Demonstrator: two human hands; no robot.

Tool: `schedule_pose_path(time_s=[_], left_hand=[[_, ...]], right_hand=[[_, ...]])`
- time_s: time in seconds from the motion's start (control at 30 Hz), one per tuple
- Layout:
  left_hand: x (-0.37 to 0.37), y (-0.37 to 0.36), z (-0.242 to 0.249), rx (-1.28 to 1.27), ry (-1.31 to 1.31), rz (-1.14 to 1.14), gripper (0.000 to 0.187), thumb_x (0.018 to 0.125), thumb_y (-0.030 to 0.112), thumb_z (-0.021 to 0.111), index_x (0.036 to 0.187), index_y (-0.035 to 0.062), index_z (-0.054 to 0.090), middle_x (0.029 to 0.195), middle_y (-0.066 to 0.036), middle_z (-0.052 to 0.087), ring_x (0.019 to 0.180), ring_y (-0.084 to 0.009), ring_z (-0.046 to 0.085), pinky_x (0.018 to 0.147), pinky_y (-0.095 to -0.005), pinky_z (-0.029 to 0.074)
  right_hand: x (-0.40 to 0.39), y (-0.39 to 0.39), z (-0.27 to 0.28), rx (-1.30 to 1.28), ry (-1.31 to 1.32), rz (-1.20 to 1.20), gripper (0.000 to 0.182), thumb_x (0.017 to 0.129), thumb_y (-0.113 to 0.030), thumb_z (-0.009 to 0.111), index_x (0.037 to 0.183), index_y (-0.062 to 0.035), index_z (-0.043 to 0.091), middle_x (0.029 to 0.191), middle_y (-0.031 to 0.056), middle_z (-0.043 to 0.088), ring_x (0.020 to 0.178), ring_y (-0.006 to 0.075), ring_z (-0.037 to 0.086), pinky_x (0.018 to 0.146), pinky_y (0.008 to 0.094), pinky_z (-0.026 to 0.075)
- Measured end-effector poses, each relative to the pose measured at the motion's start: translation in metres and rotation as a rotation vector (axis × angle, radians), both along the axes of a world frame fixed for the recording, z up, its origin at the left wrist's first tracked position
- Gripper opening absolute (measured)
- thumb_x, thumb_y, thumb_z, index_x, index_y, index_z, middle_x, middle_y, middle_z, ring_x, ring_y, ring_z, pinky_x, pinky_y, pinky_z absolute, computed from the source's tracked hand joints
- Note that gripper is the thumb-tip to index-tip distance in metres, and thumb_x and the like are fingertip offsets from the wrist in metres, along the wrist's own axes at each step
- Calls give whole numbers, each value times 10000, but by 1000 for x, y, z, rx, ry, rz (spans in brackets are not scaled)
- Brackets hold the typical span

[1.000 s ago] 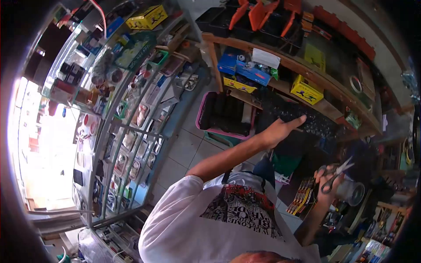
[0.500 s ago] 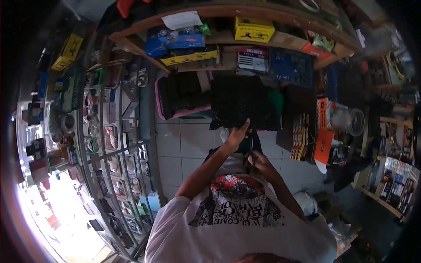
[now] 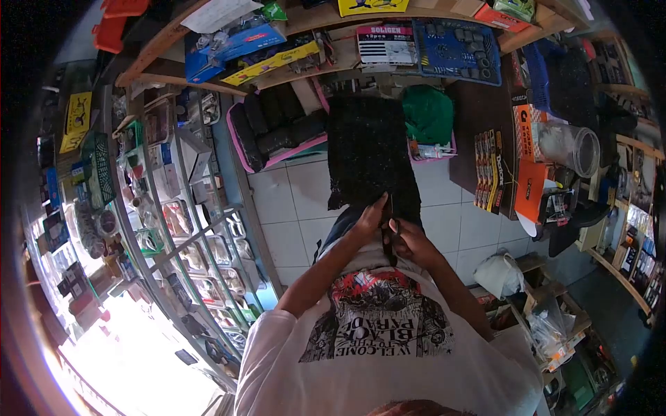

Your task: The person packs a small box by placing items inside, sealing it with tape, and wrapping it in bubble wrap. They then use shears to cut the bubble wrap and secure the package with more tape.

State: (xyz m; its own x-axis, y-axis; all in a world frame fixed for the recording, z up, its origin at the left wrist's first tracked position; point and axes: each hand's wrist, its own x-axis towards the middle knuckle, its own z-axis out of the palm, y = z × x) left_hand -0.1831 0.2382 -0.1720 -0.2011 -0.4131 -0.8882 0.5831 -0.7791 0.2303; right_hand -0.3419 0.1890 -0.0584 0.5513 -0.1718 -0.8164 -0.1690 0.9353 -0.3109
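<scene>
Right hand (image 3: pixel 411 239): you close it around dark scissors (image 3: pixel 390 232), which stand near upright between your two hands; the blades are too dark against the cloth to tell whether they are apart or together.
Left hand (image 3: pixel 368 220): you pinch the near edge of the black sheet (image 3: pixel 371 149) between thumb and fingers, just beside the scissors; my guess is that this keeps the edge taut so the blades can bite.
Black sheet: it runs from your lap away across the white tiled floor (image 3: pixel 295 208) toward the wooden shelves (image 3: pixel 309 21), lying long and fairly flat; stretched out like this, it seems easier to follow a straight line down it.
Near the sheet: a green bundle (image 3: pixel 428 114) sits at its far right corner, and a pink-rimmed tray (image 3: pixel 277 132) with dark rolls lies to its far left, both apart from your hands.
Right of you: a clear plastic jar (image 3: pixel 570 147) lies on its side beside an orange pack (image 3: pixel 531 187) on a dark stand.
Left of you: a glass display case (image 3: pixel 173 229) holds small packaged goods, well apart from the cutting.
</scene>
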Motion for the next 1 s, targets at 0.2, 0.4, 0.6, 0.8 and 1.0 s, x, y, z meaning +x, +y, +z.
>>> schedule_pose_path(time_s=[0.2, 0.4, 0.6, 0.8, 1.0], left_hand=[[13, -17, 48, -27, 156, -57, 508, 1024, 560, 477, 1045, 71, 613, 905, -76, 648, 786, -224, 629, 649, -385, 542], [9, -14, 49, -99, 8, 27, 432, 1019, 457, 561, 1098, 35, 604, 860, -89, 654, 760, -242, 664, 486, -410, 534], [14, -9, 37, -143, 176, 85, 343, 1017, 368, 596, 1159, 55, 598, 949, -93, 662, 826, -257, 681, 597, -449, 562], [24, -8, 54, -168, 303, 142, 316, 1021, 324, 593, 1213, 74, 595, 1017, -106, 666, 838, -270, 674, 723, -433, 546], [26, -1, 58, -206, 222, 92, 308, 1019, 257, 602, 1237, 40, 593, 1054, -109, 666, 885, -240, 645, 834, -401, 530]], right_hand=[[3, -13, 3, -30, 27, 79, 473, 969, -589, 593, 1080, -129, 607, 855, -35, 612, 620, 55, 473, 552, 230, 362], [8, -12, 0, -199, 121, 209, 489, 953, -589, 619, 932, -101, 639, 824, -14, 626, 651, 82, 518, 601, 261, 404], [11, -15, 9, -173, 202, 141, 481, 937, -562, 658, 876, -85, 641, 776, -5, 626, 659, 88, 538, 601, 269, 401], [10, -8, 6, -249, 108, 160, 517, 946, -589, 630, 851, -81, 627, 721, -23, 568, 608, 79, 488, 574, 280, 369], [21, -4, 18, -167, 146, -4, 531, 924, -614, 648, 802, -98, 613, 675, -38, 531, 571, 69, 417, 543, 274, 294]])
